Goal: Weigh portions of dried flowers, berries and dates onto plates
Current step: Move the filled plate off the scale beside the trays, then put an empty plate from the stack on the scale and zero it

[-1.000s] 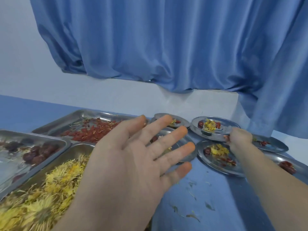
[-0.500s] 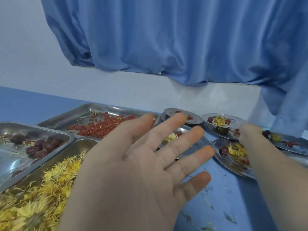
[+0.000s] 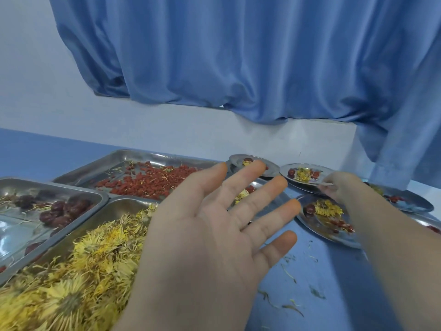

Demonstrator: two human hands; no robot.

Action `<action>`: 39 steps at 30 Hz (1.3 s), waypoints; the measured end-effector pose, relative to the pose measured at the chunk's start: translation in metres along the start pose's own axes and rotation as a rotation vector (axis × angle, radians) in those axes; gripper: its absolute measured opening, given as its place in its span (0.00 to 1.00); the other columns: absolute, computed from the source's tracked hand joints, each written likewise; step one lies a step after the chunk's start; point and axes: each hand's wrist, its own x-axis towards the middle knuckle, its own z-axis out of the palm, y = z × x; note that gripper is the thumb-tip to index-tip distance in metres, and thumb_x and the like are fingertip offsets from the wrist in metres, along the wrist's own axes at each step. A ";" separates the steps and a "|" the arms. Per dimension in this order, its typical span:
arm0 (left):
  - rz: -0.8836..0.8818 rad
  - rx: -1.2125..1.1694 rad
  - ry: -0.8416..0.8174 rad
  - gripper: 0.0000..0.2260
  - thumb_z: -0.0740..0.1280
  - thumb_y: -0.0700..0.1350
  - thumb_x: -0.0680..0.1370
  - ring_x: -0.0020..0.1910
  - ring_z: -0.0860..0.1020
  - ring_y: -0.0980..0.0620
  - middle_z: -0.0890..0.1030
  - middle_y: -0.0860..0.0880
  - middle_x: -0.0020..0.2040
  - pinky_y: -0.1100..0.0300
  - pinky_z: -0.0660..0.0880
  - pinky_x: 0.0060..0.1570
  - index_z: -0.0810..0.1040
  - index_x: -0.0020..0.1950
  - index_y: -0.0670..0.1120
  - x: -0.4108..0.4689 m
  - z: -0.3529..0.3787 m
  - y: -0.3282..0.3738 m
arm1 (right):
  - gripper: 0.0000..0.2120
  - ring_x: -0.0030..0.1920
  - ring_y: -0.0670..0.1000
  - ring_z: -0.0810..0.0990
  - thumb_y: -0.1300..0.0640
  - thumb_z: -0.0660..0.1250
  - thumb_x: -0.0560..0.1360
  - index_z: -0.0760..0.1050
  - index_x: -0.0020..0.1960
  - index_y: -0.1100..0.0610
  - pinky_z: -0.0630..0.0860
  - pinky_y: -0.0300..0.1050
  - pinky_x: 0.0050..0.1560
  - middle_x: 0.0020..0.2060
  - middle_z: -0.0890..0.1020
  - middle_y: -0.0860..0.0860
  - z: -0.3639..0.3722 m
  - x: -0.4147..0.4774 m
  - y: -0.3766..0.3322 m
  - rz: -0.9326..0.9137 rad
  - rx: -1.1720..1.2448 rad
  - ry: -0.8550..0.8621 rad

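My left hand (image 3: pixel 210 237) hovers open, fingers spread, above the table, partly hiding a steel plate (image 3: pixel 269 206) with a flower and a date. My right hand (image 3: pixel 341 187) grips the near rim of a filled plate (image 3: pixel 303 174) at the back. Another filled plate (image 3: pixel 319 225) lies just in front of that hand. Three steel trays stand at the left: dried yellow flowers (image 3: pixel 78 266) nearest, red berries (image 3: pixel 148 181) behind, dark dates (image 3: pixel 59 211) at far left.
More small plates sit at the back (image 3: pixel 253 162) and far right (image 3: pixel 405 201). Loose petals are scattered on the blue table (image 3: pixel 310 283). A blue curtain (image 3: pixel 238 56) hangs over the white wall behind.
The view has shifted a little, so trays and plates sit further right. My right hand still holds the back plate, which has come lower. My left hand stays spread.
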 end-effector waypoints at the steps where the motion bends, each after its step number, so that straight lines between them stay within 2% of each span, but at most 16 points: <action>1: 0.006 0.002 0.003 0.24 0.70 0.55 0.55 0.49 0.85 0.44 0.85 0.47 0.53 0.52 0.83 0.39 0.87 0.48 0.50 -0.001 0.001 -0.001 | 0.17 0.57 0.56 0.78 0.70 0.62 0.75 0.67 0.63 0.65 0.82 0.41 0.43 0.62 0.75 0.59 -0.002 -0.009 -0.001 -0.018 -0.026 -0.041; 4: 0.022 0.002 0.018 0.23 0.69 0.55 0.57 0.49 0.85 0.44 0.85 0.46 0.53 0.52 0.82 0.42 0.86 0.49 0.50 -0.003 0.003 -0.003 | 0.24 0.66 0.57 0.73 0.66 0.59 0.77 0.62 0.72 0.63 0.80 0.41 0.25 0.69 0.69 0.59 -0.010 -0.035 -0.005 -0.091 -0.118 -0.127; 6: 0.032 0.002 0.041 0.22 0.68 0.56 0.60 0.49 0.85 0.44 0.85 0.46 0.53 0.49 0.79 0.45 0.86 0.49 0.49 -0.004 0.005 -0.004 | 0.21 0.65 0.58 0.74 0.65 0.59 0.77 0.64 0.70 0.63 0.78 0.41 0.23 0.69 0.69 0.59 -0.015 -0.056 -0.010 -0.089 -0.137 -0.151; 8: 0.041 -0.007 0.064 0.22 0.67 0.55 0.63 0.50 0.85 0.43 0.85 0.45 0.54 0.48 0.76 0.47 0.86 0.52 0.48 -0.007 0.008 -0.005 | 0.14 0.57 0.60 0.78 0.66 0.61 0.77 0.69 0.62 0.65 0.79 0.43 0.25 0.64 0.72 0.60 -0.020 -0.079 -0.017 -0.080 -0.144 -0.173; 11: 0.053 0.014 0.083 0.23 0.65 0.55 0.66 0.52 0.84 0.43 0.85 0.45 0.55 0.47 0.75 0.53 0.83 0.57 0.48 -0.013 0.016 -0.006 | 0.05 0.42 0.57 0.80 0.66 0.61 0.78 0.69 0.54 0.66 0.81 0.44 0.28 0.54 0.76 0.63 -0.028 -0.118 -0.027 -0.057 -0.121 -0.273; 14: 0.052 0.068 0.097 0.22 0.64 0.54 0.67 0.54 0.84 0.43 0.85 0.45 0.55 0.47 0.75 0.59 0.81 0.59 0.48 -0.021 0.031 -0.010 | 0.04 0.42 0.57 0.80 0.66 0.61 0.78 0.68 0.52 0.65 0.81 0.46 0.35 0.53 0.77 0.64 -0.047 -0.162 -0.034 -0.060 -0.097 -0.397; 19: 0.057 0.112 0.029 0.22 0.64 0.52 0.68 0.55 0.83 0.42 0.85 0.44 0.55 0.47 0.73 0.61 0.80 0.60 0.46 -0.038 0.062 -0.011 | 0.12 0.43 0.57 0.84 0.65 0.64 0.77 0.72 0.59 0.67 0.81 0.46 0.39 0.51 0.82 0.64 -0.110 -0.235 -0.041 -0.096 -0.115 -0.467; 22: 0.029 0.120 -0.067 0.22 0.64 0.51 0.69 0.55 0.83 0.42 0.84 0.43 0.56 0.48 0.73 0.59 0.80 0.60 0.45 -0.054 0.083 -0.020 | 0.12 0.40 0.56 0.84 0.63 0.65 0.76 0.74 0.59 0.66 0.81 0.44 0.37 0.48 0.83 0.61 -0.159 -0.275 -0.040 -0.116 -0.137 -0.468; 26: -0.017 0.157 -0.163 0.18 0.65 0.51 0.69 0.56 0.82 0.42 0.84 0.43 0.57 0.49 0.75 0.54 0.80 0.56 0.46 -0.075 0.101 -0.045 | 0.11 0.39 0.56 0.83 0.61 0.65 0.76 0.75 0.57 0.63 0.82 0.45 0.40 0.47 0.83 0.62 -0.221 -0.319 -0.031 -0.156 -0.191 -0.450; 28: -0.054 0.152 -0.159 0.19 0.65 0.51 0.69 0.56 0.82 0.41 0.83 0.42 0.58 0.48 0.74 0.53 0.80 0.56 0.45 -0.083 0.100 -0.057 | 0.06 0.39 0.56 0.84 0.62 0.66 0.76 0.75 0.53 0.62 0.82 0.47 0.40 0.46 0.84 0.62 -0.248 -0.337 -0.027 -0.231 -0.308 -0.365; 30: -0.105 0.143 -0.121 0.19 0.65 0.50 0.69 0.56 0.82 0.40 0.83 0.42 0.58 0.47 0.72 0.54 0.80 0.57 0.45 -0.088 0.092 -0.067 | 0.03 0.39 0.55 0.84 0.61 0.67 0.75 0.76 0.49 0.59 0.81 0.50 0.45 0.44 0.84 0.59 -0.273 -0.351 -0.020 -0.385 -0.580 -0.230; 31: -0.127 0.133 -0.093 0.19 0.65 0.50 0.69 0.56 0.82 0.39 0.83 0.41 0.58 0.46 0.72 0.55 0.79 0.57 0.45 -0.090 0.087 -0.072 | 0.03 0.41 0.54 0.83 0.59 0.68 0.75 0.76 0.48 0.56 0.80 0.49 0.47 0.43 0.85 0.56 -0.285 -0.357 -0.017 -0.495 -0.815 -0.147; 33: -0.140 0.089 -0.027 0.18 0.64 0.49 0.70 0.56 0.82 0.39 0.83 0.41 0.59 0.46 0.73 0.55 0.79 0.58 0.45 -0.094 0.075 -0.079 | 0.06 0.47 0.49 0.81 0.55 0.68 0.74 0.74 0.50 0.49 0.74 0.35 0.48 0.48 0.84 0.47 -0.307 -0.368 -0.012 -0.677 -1.276 -0.045; 34: -0.133 0.063 0.003 0.18 0.64 0.49 0.71 0.56 0.82 0.39 0.83 0.42 0.59 0.46 0.73 0.54 0.79 0.58 0.45 -0.096 0.069 -0.081 | 0.09 0.49 0.47 0.80 0.54 0.67 0.74 0.74 0.53 0.47 0.71 0.31 0.49 0.51 0.82 0.45 -0.315 -0.373 -0.008 -0.703 -1.399 -0.059; 36: -0.117 0.020 0.045 0.20 0.64 0.49 0.71 0.56 0.82 0.39 0.83 0.42 0.59 0.45 0.72 0.54 0.78 0.61 0.46 -0.100 0.059 -0.086 | 0.15 0.53 0.44 0.79 0.54 0.66 0.75 0.74 0.61 0.48 0.71 0.34 0.55 0.57 0.79 0.41 -0.327 -0.381 0.000 -0.679 -1.519 -0.156; 39: -0.101 -0.026 0.065 0.20 0.64 0.49 0.72 0.57 0.81 0.38 0.82 0.41 0.60 0.45 0.72 0.55 0.77 0.63 0.46 -0.104 0.052 -0.093 | 0.09 0.47 0.44 0.78 0.52 0.65 0.75 0.76 0.55 0.50 0.71 0.38 0.53 0.62 0.72 0.32 -0.332 -0.388 0.010 -0.705 -1.648 -0.183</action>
